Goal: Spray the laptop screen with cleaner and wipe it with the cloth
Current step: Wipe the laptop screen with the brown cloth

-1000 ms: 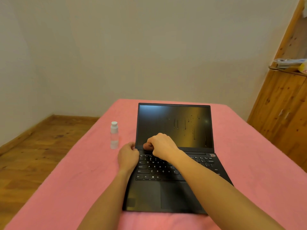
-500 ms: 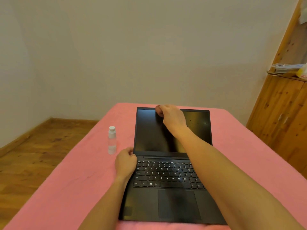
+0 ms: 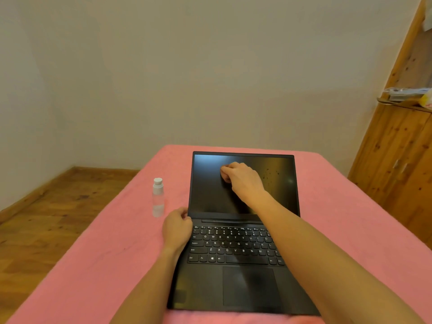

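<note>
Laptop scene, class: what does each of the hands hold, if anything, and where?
The right hand is bunched against the laptop screen; a cloth under it cannot be made out. The left hand rests on the laptop base's left edge by the hinge, gripping nothing visible.

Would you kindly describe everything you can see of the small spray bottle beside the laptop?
The spray bottle is a small, slim cylinder of clear plastic, as it looks, with a white cap on top. It stands upright on the pink cover, to the left of the open laptop near its hinge line. Nothing touches it; the left hand rests close by at the laptop's edge. How full it is cannot be told.
</note>
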A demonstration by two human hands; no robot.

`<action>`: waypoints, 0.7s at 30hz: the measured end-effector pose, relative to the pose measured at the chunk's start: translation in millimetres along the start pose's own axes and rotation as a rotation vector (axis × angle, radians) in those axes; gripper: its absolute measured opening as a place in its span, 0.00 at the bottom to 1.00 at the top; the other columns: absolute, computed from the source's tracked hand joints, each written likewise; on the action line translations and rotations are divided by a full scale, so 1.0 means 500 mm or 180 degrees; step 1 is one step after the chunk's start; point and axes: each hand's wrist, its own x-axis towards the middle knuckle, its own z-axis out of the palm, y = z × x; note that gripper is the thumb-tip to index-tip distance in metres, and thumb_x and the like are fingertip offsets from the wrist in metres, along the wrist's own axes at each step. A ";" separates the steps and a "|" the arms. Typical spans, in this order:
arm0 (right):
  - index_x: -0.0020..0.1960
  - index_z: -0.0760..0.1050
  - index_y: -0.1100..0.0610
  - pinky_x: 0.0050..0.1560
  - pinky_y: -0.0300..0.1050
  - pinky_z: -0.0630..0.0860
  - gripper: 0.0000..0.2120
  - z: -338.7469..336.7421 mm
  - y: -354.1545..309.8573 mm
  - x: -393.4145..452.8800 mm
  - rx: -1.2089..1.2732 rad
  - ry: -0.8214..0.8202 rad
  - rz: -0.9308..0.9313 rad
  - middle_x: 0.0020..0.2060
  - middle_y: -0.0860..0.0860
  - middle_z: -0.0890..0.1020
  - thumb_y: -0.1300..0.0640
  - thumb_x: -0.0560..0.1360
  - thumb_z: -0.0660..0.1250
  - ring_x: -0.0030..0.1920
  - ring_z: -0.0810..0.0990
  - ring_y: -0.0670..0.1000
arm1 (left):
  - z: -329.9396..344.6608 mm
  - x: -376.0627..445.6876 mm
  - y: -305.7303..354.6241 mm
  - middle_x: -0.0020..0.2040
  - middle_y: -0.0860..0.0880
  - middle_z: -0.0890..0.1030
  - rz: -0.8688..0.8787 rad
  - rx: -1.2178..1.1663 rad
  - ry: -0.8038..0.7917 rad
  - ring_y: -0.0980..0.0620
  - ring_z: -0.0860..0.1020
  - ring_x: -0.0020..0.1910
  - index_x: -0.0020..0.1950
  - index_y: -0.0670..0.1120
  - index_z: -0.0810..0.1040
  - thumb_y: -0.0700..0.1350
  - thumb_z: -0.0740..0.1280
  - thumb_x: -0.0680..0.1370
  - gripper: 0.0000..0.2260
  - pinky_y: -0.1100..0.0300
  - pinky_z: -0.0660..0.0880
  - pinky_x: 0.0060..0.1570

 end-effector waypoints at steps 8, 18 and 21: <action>0.44 0.71 0.52 0.46 0.49 0.78 0.11 0.031 -0.010 -0.042 -0.0001 -0.0109 0.0028 0.51 0.53 0.79 0.68 0.72 0.64 0.50 0.76 0.55 | 0.001 0.002 -0.002 0.43 0.48 0.86 -0.0009 0.0044 0.0018 0.45 0.82 0.45 0.50 0.47 0.83 0.35 0.62 0.71 0.14 0.52 0.78 0.49; 0.30 0.64 0.48 0.38 0.42 0.73 0.18 0.057 -0.020 -0.098 0.0089 -0.0428 -0.0023 0.34 0.45 0.76 0.68 0.65 0.67 0.35 0.73 0.48 | 0.002 0.001 -0.003 0.42 0.47 0.85 -0.0042 0.0053 0.0026 0.44 0.82 0.45 0.49 0.46 0.83 0.35 0.62 0.70 0.14 0.53 0.77 0.47; 0.29 0.63 0.47 0.36 0.37 0.67 0.19 0.064 -0.018 -0.110 0.0120 -0.0503 -0.0041 0.30 0.44 0.74 0.66 0.65 0.67 0.32 0.71 0.45 | 0.002 0.002 -0.004 0.42 0.46 0.85 -0.0043 0.0093 0.0026 0.43 0.82 0.45 0.49 0.46 0.83 0.35 0.62 0.70 0.14 0.52 0.77 0.47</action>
